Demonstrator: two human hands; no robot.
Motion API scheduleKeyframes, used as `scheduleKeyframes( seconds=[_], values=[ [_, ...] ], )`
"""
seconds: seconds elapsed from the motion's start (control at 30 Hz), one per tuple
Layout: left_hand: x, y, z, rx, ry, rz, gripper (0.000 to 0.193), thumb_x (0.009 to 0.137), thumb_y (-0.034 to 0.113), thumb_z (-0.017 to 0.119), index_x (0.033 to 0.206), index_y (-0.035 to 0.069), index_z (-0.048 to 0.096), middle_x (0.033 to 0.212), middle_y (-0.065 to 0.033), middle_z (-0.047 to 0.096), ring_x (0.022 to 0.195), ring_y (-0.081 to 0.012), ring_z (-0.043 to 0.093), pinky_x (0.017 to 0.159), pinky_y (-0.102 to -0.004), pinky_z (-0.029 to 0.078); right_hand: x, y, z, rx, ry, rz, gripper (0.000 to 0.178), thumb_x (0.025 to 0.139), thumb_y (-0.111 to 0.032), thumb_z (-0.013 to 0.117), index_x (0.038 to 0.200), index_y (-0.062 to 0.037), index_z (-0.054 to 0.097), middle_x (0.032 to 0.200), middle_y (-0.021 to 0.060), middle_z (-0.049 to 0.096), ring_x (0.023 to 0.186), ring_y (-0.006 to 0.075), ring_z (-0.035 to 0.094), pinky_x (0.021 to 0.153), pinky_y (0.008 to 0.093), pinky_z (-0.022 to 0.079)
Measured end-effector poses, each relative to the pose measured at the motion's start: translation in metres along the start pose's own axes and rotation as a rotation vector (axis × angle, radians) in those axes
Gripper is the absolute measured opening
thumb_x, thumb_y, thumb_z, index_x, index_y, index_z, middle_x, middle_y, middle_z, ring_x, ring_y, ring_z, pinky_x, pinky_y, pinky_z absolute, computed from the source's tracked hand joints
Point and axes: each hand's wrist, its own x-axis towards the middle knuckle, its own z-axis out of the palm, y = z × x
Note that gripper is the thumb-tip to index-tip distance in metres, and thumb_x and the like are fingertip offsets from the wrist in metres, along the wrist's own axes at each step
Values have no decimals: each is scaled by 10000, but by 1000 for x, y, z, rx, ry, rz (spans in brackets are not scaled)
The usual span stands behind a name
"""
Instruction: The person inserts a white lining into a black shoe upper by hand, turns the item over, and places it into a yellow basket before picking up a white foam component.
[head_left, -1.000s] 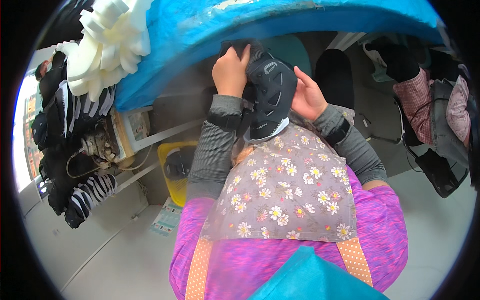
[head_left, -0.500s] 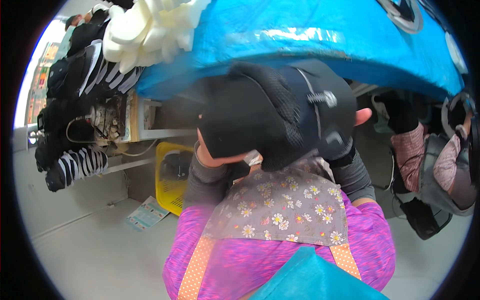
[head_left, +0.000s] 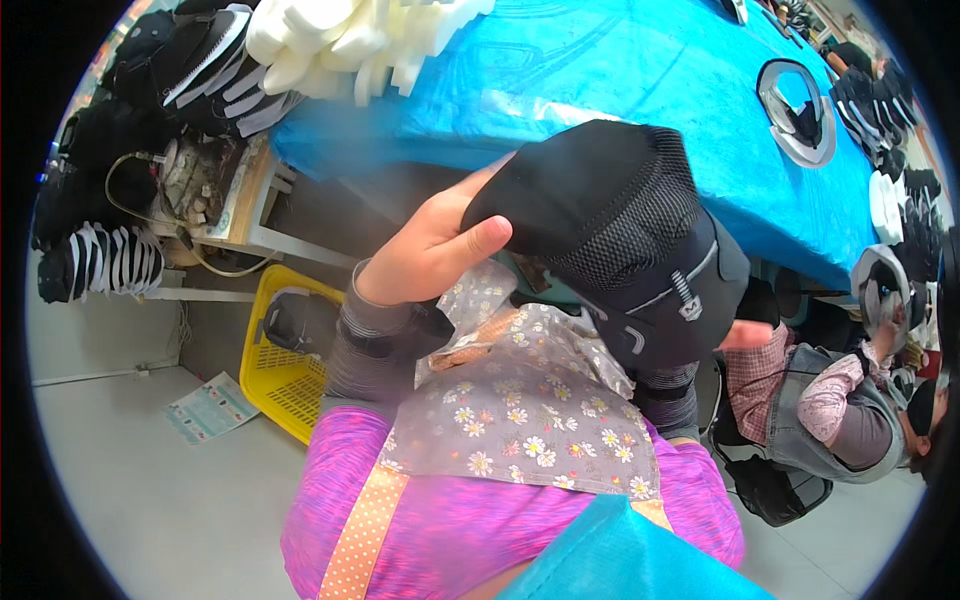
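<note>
A black cap [head_left: 610, 200] with a mesh panel, pale piping and a small silvery badge is held up in front of my apron, tilted to the right. My left hand [head_left: 425, 250] grips its left edge, thumb on the near side and fingers running behind it. Of my right hand [head_left: 748, 335] only a fingertip or two shows past the cap's right edge; the rest is hidden by the cap. The blue-covered table [head_left: 620, 75] lies just beyond the cap. My grey sleeves and the flowered apron [head_left: 540, 410] are below it.
White foam pieces [head_left: 350, 40] are heaped on the table's left. Black caps [head_left: 110, 262] are stacked at far left, near a yellow basket [head_left: 262, 385]. A grey-and-black ring-shaped piece [head_left: 800, 120] lies at right. A co-worker's hand [head_left: 882, 325] holds a similar piece.
The cap has turned and tilted in my hands, bringing its mesh side toward me. My left hand, mostly covered before, now shows. The view has swung right, revealing more of the co-worker.
</note>
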Motion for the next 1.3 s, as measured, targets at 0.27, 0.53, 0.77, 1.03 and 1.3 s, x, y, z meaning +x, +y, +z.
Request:
scheduleKeyframes(
  seconds=[0.27,0.53,0.77,1.03,1.3],
  values=[
    [11,19,-11,80,-86,-285,635,903,268,691,1365,-87,438,1273,-120,576,1135,-145,538,976,-290,427,-11,9,10,-21,30,51,1330,634,-927,494,1542,-15,156,1546,188,305,1398,291,345,1161,397,290],
    [23,-1,3,189,-65,-244,247,922,165,690,1008,-66,680,878,-21,699,788,-54,579,697,-225,480,-18,24,-4,-274,8,258,1290,653,-892,499,1538,-13,165,1540,187,313,1390,288,354,1155,394,298],
    [20,-33,19,250,140,-61,255,951,149,651,1079,-71,657,886,-48,712,807,-64,593,704,-236,494,-25,53,-22,-523,-35,459,1256,669,-860,503,1534,-12,173,1535,185,320,1384,285,362,1149,391,306],
    [25,-35,10,584,60,82,252,950,181,648,1050,-50,661,811,-140,690,691,-161,633,644,-280,496,-26,56,-28,-602,-62,487,1216,688,-824,508,1530,-11,181,1528,184,328,1377,282,370,1143,387,314],
    [19,-79,9,864,44,-76,268,962,289,598,944,32,671,732,-191,618,660,-384,595,573,-404,463,-30,47,-23,-732,-135,500,1176,707,-788,513,1526,-9,190,1522,182,336,1369,280,379,1137,384,323]
  ],
)
